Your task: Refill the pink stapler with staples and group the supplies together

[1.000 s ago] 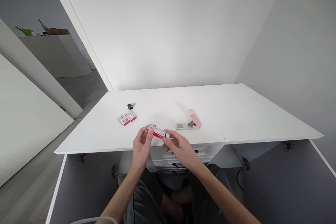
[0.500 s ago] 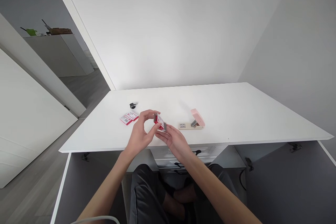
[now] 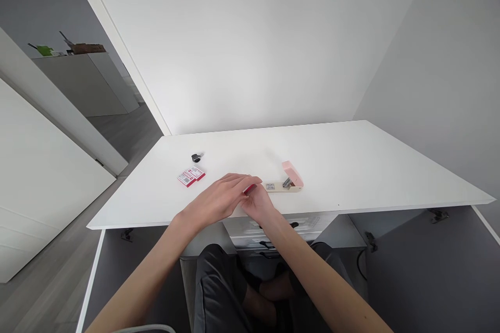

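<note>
Over the front edge of the desk, my left hand (image 3: 221, 199) is closed round a small red-and-white cardboard box (image 3: 250, 189); only a red side of it shows between the hands. My right hand (image 3: 260, 204) is turned palm up beneath it, its fingers hidden behind my left hand. Just right of my hands lies a pink-and-cream stapler (image 3: 283, 187), its pink top lifted. To the left are two flat red-and-white boxes (image 3: 191, 176), side by side and touching. Behind these sits a small black object with a clear part (image 3: 196, 157), perhaps a staple remover.
The white desk (image 3: 332, 156) stands against a wall, with drawers (image 3: 273, 226) below its front edge and dark cabinet sides by my knees. A doorway at the left shows a low cabinet (image 3: 78, 83) with things on top.
My left hand has turned over, tipping the box toward my right palm and covering most of it. Both hands have shifted slightly right. The stapler and other boxes stay put.
</note>
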Demonstrator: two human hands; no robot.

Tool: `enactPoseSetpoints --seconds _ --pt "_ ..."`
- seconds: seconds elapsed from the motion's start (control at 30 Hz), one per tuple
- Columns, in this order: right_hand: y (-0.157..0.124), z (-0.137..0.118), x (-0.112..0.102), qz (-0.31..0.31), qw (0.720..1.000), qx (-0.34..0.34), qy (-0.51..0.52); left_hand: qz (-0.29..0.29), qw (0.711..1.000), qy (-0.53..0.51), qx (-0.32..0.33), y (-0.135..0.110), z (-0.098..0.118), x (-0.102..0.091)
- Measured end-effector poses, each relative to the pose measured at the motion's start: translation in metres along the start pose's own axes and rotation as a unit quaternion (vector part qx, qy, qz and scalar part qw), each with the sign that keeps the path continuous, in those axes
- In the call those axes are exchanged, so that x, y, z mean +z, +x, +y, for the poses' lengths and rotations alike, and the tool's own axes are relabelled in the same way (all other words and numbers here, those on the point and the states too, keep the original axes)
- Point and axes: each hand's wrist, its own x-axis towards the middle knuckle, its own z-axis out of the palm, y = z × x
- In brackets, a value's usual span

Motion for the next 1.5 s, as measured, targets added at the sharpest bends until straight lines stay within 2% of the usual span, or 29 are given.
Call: enactPoseSetpoints --seconds 0.07,0.27,0.4,0.57,0.67,0.77,0.87,1.03,1.13,1.33,1.5 --pt "0.002 0.000 0.000 0.002 1.000 0.013 0.012 -0.002 1.000 -0.010 -0.023 -0.002 0.000 -0.001" --pt "0.006 0.002 -0.003 0.002 0.999 0.046 0.025 0.050 0.989 -0.100 -0.094 -0.006 -0.008 -0.001" --pt "0.010 0.003 -0.004 0.003 0.998 0.050 0.042 0.091 0.980 -0.147 -0.095 -0.005 -0.012 -0.001" --pt "0.010 0.004 -0.002 0.028 0.996 0.071 0.052 0.108 0.975 -0.166 -0.105 -0.004 -0.017 0.000" --pt "0.007 0.002 0.000 0.042 0.994 0.078 0.061 0.160 0.965 -0.170 -0.121 -0.005 -0.023 0.002" --pt "0.003 -0.001 0.000 0.049 0.993 0.088 0.057 0.247 0.932 -0.227 -0.140 -0.010 -0.033 0.006" --pt "0.000 -0.003 -0.002 0.048 0.994 0.092 0.028 0.311 0.880 -0.310 -0.179 -0.019 -0.045 0.013" --pt "-0.003 -0.002 -0.003 -0.010 0.995 0.096 -0.024 0.360 0.792 -0.424 -0.251 -0.034 -0.056 0.029" --pt "-0.006 0.000 0.000 -0.050 0.993 0.090 -0.066 0.367 0.759 -0.473 -0.256 -0.039 -0.055 0.036" --pt "-0.012 0.002 0.002 -0.065 0.987 0.089 -0.120 0.367 0.747 -0.490 -0.259 -0.044 -0.051 0.040" --pt "-0.013 0.003 0.002 -0.066 0.983 0.086 -0.148 0.360 0.764 -0.472 -0.254 -0.047 -0.050 0.040"
